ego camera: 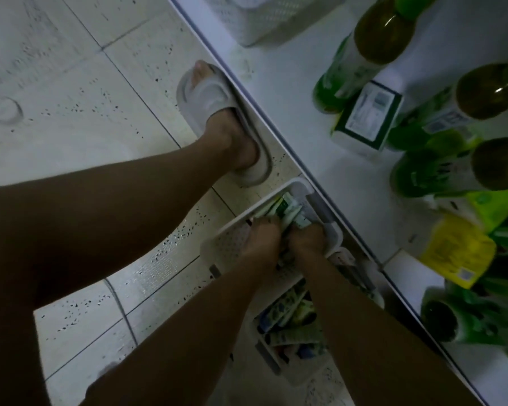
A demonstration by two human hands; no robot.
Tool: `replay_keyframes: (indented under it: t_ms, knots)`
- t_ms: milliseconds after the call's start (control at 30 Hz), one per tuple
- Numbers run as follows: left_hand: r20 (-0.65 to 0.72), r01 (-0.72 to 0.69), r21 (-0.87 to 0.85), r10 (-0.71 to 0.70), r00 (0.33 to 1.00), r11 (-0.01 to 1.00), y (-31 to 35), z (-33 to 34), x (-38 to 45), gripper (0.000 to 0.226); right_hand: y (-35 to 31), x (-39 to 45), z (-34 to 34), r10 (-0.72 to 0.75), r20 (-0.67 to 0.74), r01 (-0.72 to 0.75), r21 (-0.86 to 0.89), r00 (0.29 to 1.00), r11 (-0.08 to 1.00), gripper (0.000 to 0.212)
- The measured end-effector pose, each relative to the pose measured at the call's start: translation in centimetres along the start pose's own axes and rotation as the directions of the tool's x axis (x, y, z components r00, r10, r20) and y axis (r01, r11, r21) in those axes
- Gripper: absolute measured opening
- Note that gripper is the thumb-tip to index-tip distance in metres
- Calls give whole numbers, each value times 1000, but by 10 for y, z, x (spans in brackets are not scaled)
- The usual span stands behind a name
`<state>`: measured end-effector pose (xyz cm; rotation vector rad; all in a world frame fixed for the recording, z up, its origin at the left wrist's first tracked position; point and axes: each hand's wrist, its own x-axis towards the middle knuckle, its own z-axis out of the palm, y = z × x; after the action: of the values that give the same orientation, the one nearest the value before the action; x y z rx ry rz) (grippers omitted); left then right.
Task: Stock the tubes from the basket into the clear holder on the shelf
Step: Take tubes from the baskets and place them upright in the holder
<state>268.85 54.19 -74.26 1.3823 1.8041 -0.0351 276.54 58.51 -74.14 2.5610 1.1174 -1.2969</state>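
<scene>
A white perforated basket [229, 247] stands on the floor against the shelf's edge. Green and white tubes [288, 209] lie bunched at its far end. Both hands reach down into it side by side. My left hand [261, 238] curls its fingers round several tubes. My right hand [307, 240] grips tubes right beside it. A second white basket [279, 370] nearer me holds more tubes [291, 320], partly hidden by my forearms. No clear holder is visible in the frame.
The white shelf [320, 136] runs diagonally on the right with green bottles [367, 51], a boxed product [367, 118], yellow packs [458, 250] and a white basket [273, 19]. My leg and a grey slipper [217, 112] stand on the tiled floor to the left.
</scene>
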Motion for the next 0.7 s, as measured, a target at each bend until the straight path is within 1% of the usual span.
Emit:
replay_keyframes:
  t_ms: [33,67,100,133,200,267,333,400,467,533,567,600,633,700]
  knots:
    - [17,2,-68,-1,1000,998,2,-5,-7,20,-1,-3,-2,2,8,-2,12,1000,1000,29]
    - [-4,32,-196,-33,999,980,3,-7,-14,15,-2,-7,-6,-14,16,14,10,1000,1000,28]
    - [-28,37,-285,-47,999,958,2,-11,-19,16,-2,-14,-11,-42,35,42,1,999,999,26]
    - [-18,40,-326,-48,999,944,0,-18,-28,18,-2,-20,-16,-77,51,77,-1,996,997,26]
    - [56,75,-487,-54,997,870,-1,-37,-44,22,-1,-34,-31,-126,84,124,30,988,992,28]
    - [117,78,-591,-11,993,803,-3,-58,-58,25,2,-53,-51,-153,142,139,101,978,985,34]
    - [143,85,-666,15,990,741,-2,-80,-77,22,6,-72,-75,-194,208,154,193,959,969,42]
    - [161,115,-766,16,987,633,9,-103,-96,23,8,-91,-99,-216,237,145,283,947,948,40]
    - [150,114,-819,18,988,563,22,-125,-112,24,5,-113,-125,-228,258,117,384,939,916,32]
    - [135,93,-852,43,990,515,35,-145,-129,13,2,-138,-149,-307,234,184,432,923,883,15]
    - [121,73,-862,64,991,502,42,-155,-137,7,1,-151,-160,-355,207,241,428,912,871,16]
    - [98,42,-863,84,992,503,49,-165,-145,10,-1,-163,-171,-391,176,292,416,903,861,20]
    - [75,12,-858,102,992,514,58,-174,-152,14,-3,-177,-183,-423,144,341,393,895,854,19]
    - [4,-71,-829,133,991,554,76,-193,-169,15,-8,-202,-206,-512,111,446,356,852,821,10]
